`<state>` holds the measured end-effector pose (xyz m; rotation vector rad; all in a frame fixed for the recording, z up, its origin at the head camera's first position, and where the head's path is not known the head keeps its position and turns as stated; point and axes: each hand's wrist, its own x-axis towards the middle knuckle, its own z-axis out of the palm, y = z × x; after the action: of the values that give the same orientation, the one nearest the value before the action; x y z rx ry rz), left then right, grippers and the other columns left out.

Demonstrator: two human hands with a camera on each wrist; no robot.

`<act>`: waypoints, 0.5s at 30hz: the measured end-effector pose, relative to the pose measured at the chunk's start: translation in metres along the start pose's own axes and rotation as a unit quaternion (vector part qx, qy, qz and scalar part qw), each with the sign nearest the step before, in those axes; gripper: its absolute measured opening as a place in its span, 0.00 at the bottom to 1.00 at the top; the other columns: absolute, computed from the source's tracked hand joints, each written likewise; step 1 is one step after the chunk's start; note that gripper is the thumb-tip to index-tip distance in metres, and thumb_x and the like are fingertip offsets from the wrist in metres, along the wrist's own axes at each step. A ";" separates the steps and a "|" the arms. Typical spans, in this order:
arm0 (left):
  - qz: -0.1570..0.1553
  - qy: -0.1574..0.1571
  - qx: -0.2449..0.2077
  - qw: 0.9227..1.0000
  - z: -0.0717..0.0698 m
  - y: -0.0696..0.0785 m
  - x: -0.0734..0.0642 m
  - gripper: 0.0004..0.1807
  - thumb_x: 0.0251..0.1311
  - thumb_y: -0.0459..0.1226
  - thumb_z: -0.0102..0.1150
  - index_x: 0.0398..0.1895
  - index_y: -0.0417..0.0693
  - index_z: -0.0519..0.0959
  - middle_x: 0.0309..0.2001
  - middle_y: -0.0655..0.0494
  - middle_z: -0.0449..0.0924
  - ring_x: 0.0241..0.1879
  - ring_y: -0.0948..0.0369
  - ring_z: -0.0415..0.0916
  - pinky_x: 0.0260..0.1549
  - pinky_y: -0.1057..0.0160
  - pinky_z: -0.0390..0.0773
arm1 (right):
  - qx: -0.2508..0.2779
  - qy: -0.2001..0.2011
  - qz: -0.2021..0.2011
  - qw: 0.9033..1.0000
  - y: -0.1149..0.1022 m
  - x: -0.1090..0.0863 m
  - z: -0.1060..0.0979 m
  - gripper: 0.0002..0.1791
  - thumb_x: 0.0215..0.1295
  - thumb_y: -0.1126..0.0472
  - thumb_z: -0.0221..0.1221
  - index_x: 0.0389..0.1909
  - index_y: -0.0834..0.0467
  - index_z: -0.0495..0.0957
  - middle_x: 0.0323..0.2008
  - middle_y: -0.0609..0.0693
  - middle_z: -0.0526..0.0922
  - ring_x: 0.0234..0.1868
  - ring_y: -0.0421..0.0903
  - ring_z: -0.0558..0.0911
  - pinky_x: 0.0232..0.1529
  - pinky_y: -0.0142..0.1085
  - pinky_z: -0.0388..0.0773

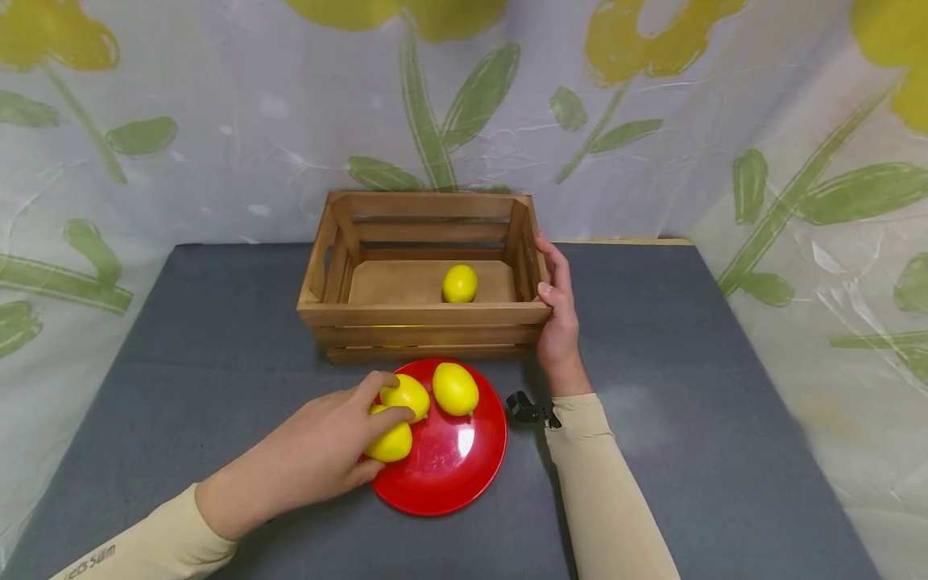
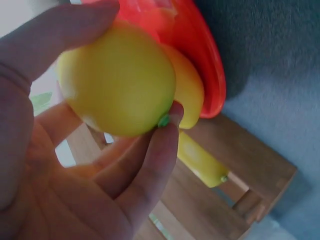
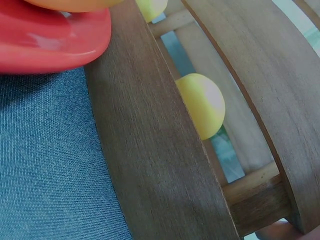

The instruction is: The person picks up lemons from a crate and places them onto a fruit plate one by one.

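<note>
My left hand [image 1: 312,451] pinches a yellow lemon [image 1: 391,439] between thumb and fingers, at the left side of a red plate [image 1: 442,483]. In the left wrist view this held lemon [image 2: 117,80] shows a small green tip by a fingertip. A second lemon [image 1: 409,396] lies right beside it, partly under my fingers. The third lemon [image 1: 455,390] sits on the plate's far part. Behind the plate stands a slatted wooden crate [image 1: 428,314]. My right hand [image 1: 560,322] grips its right end, thumb at the rim.
Inside the crate lies a lemon [image 1: 460,283]; another yellow patch shows through the front slats. The right wrist view shows two lemons behind the slats, one [image 3: 202,106] nearer. A dark grey cloth [image 1: 696,419] covers the table, with a flower-printed curtain [image 1: 246,105] behind.
</note>
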<state>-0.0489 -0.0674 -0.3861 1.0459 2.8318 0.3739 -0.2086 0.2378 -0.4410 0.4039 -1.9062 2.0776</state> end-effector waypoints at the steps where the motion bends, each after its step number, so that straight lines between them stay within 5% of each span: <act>1: -0.002 0.005 0.000 1.000 0.002 0.001 0.000 0.35 0.52 0.44 0.85 0.65 0.59 0.83 0.67 0.47 0.72 0.48 0.54 0.83 0.43 0.54 0.90 | 0.001 0.000 0.001 1.000 0.000 0.000 0.000 0.39 0.67 0.52 0.41 0.81 0.51 0.67 0.83 0.43 0.63 0.84 0.43 0.60 0.84 0.54 0.49; 15: -0.005 0.009 -0.007 1.000 0.021 0.004 0.005 0.36 0.50 0.43 0.86 0.65 0.56 0.83 0.77 0.44 0.63 0.52 0.51 0.83 0.45 0.52 0.90 | 0.007 -0.001 -0.009 1.000 0.001 0.001 0.000 0.39 0.67 0.54 0.41 0.81 0.56 0.66 0.83 0.47 0.64 0.84 0.44 0.60 0.84 0.51 0.49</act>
<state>-0.0459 -0.0571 -0.4051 1.0307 2.8447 0.4031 -0.2101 0.2377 -0.4418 0.4263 -1.8822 2.0812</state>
